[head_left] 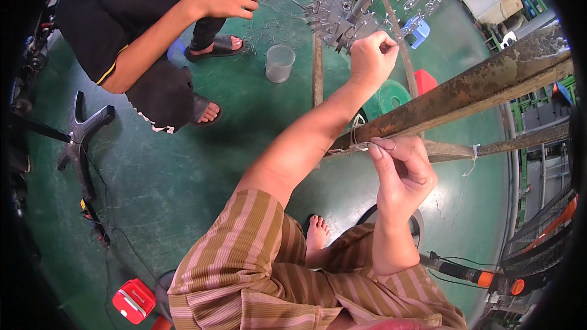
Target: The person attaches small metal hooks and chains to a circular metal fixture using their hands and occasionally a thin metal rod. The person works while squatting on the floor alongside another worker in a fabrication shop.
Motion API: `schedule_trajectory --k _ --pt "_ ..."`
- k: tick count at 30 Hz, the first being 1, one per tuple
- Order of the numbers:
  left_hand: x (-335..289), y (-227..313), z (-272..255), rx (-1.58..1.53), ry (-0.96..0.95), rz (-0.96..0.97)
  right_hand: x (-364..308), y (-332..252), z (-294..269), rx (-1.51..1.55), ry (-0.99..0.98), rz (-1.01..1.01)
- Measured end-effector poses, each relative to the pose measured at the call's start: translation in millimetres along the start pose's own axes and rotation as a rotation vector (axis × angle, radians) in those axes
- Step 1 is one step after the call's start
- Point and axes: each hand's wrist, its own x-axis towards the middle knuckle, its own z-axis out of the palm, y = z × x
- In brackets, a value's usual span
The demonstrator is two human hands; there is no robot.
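My left hand (373,61) is raised at the upper middle, fingers pinched together beside a rack of metal hooks (351,18). Whatever is between its fingertips is too small to make out. Lower and to the right, my right hand (403,174) has thumb and fingers closed on a thin curved wire (391,146). That hand is close to the end of a rusty metal beam (452,101), where pale string (356,134) is wrapped around the bar. Many small bent metal pieces hang from the rack.
Across from me a person in dark clothes (110,24) crouches. A clear plastic tub (280,64) and loose metal pieces stand on the green floor. There is a green round container (388,98), a blue stool (417,32), a red box (134,300), a black stand base (82,134) and a fan (544,232).
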Motion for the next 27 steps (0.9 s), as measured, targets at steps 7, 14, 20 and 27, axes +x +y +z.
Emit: schedule_trajectory --k 7,14,20,27 --pt "9 -3 -2 -0.022 0.042 -0.083 1 -1 0 0.008 -0.017 0.009" --pt "13 -8 -5 -0.19 -0.023 -0.221 1 1 0 0.023 -0.029 -0.013" --pt "11 3 -10 -0.48 -0.103 -0.41 -1 -4 -1 0.031 -0.061 0.047" --pt "12 -8 -8 -0.352 -0.188 -0.32 -1 -1 0 0.043 -0.039 -0.005"
